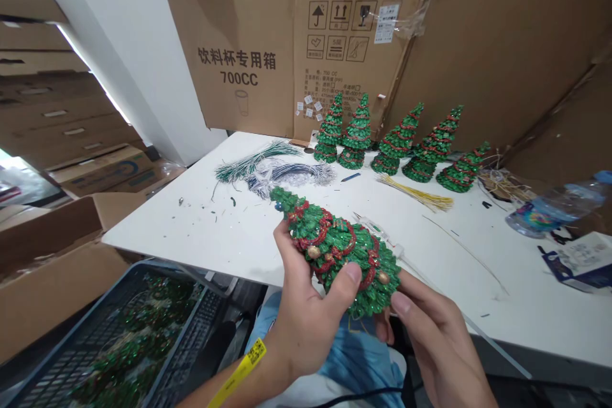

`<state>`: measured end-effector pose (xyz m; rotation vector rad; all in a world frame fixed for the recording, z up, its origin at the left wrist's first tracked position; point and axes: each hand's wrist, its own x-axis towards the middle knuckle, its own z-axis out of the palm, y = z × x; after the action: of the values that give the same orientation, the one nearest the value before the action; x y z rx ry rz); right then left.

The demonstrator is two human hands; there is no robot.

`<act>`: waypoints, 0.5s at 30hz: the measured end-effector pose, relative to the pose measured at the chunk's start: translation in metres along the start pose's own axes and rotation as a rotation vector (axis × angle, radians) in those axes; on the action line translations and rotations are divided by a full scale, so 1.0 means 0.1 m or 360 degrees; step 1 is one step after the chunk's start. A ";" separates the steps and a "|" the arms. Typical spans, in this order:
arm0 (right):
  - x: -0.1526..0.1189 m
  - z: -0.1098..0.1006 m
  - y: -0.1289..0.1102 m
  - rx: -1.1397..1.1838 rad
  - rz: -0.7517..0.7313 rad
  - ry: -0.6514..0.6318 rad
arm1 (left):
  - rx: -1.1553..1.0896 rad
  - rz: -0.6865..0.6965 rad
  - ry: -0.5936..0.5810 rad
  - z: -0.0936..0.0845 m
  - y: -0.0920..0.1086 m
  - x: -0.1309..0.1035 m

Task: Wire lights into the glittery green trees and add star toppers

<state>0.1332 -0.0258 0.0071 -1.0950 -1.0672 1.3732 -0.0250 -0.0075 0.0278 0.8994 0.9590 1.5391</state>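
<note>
A small green Christmas tree ornament (342, 239) with red garlands and gold balls lies tilted in my hands, its top pointing up and left. My left hand (310, 306) wraps around its body, the thumb pressed on the front. At the wide base, my right hand (430, 325) grips the edge between thumb and fingers, and some of those fingers are hidden behind the tree. Thin yellow wire (358, 324) hangs out under the base. Just behind the ornament, a white pen-like tool (377, 229) lies on the white table (182, 229).
Several finished-looking trees (354, 134) stand along the cardboard wall (248, 25). Bundles of green wire (255, 159), blue-white wire (301, 172) and yellow wire (418, 192) lie before them. A bottle (557, 207) and small box (581, 261) sit right. A crate (143, 268) holds more trees at lower left.
</note>
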 end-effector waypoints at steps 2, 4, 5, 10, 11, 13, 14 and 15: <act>0.00 0.00 0.01 0.0001 0.0008 0.0008 | 0.0005 0.0000 -0.0009 0.01 0.00 -0.01; 0.00 -0.01 0.02 -0.0004 0.0016 0.0024 | 0.0016 -0.0005 -0.0007 0.01 0.00 -0.02; 0.00 -0.01 0.03 -0.0011 0.0024 0.0030 | 0.0023 -0.0006 -0.0002 0.01 0.00 -0.02; -0.01 0.00 0.06 0.0012 0.0046 0.0041 | 0.0041 0.0015 0.0015 0.00 -0.02 -0.03; -0.01 0.00 0.06 0.0026 0.0042 0.0044 | 0.0042 0.0020 0.0007 -0.01 -0.02 -0.02; -0.01 0.01 0.05 0.0032 0.0042 0.0035 | 0.0068 0.0055 -0.0008 -0.02 -0.04 -0.02; -0.01 0.01 0.05 0.0025 0.0046 0.0024 | 0.0097 0.0086 -0.0013 -0.03 -0.05 -0.01; 0.00 0.02 0.04 0.0018 0.0051 0.0017 | 0.0136 0.0119 -0.0013 -0.04 -0.06 -0.01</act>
<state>0.1307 -0.0266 0.0038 -1.1143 -1.0369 1.3957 -0.0259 -0.0085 0.0205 1.0112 1.0009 1.5657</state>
